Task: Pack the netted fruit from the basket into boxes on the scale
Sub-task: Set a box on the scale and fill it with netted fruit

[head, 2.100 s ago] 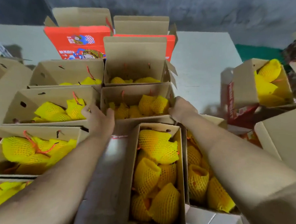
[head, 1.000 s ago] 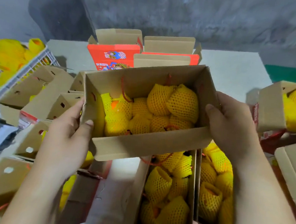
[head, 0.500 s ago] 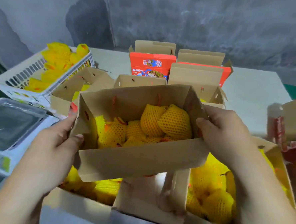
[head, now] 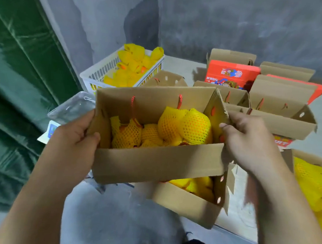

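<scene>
I hold an open cardboard box point(head: 157, 161) in the air by both ends. Several fruits in yellow foam net point(head: 184, 126) lie inside it. My left hand point(head: 76, 137) grips the left end wall, thumb over the rim. My right hand point(head: 247, 140) grips the right end flap. The scale point(head: 70, 108), with a clear glossy top, sits just behind and left of the box, partly hidden by it. A white slatted basket point(head: 103, 71) with more netted fruit point(head: 133, 63) stands behind the scale.
Another box of netted fruit point(head: 187, 200) sits below the held box at the table's front edge. More open boxes point(head: 281, 118) and red printed boxes point(head: 233, 73) stand at the back right. A green curtain point(head: 18, 75) hangs at the left.
I lifted the filled box out of the row with both hands and carried it left toward the scale. The view turned left, bringing the basket, scale and curtain into sight.
</scene>
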The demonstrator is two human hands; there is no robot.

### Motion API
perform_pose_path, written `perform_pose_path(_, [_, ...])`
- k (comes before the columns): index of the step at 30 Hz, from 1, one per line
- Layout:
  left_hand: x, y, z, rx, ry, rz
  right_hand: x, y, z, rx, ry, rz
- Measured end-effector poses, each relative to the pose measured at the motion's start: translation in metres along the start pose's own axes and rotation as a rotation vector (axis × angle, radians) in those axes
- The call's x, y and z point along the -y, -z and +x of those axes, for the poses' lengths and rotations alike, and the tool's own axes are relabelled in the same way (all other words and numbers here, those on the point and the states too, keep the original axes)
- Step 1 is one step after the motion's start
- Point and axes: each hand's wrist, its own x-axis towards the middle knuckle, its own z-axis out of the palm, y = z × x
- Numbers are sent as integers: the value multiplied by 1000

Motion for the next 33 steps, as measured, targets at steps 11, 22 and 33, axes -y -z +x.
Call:
perform_pose_path(11, [70,64,78,-31,18,1,58,-107,75,132,38,-6])
perform_pose_path(22, [131,111,221,-31,117,-1,129,-211,189,251,-116,69])
perform_pose_path(33, [250,170,381,255,21,45,189,-341,171,99,-319,115])
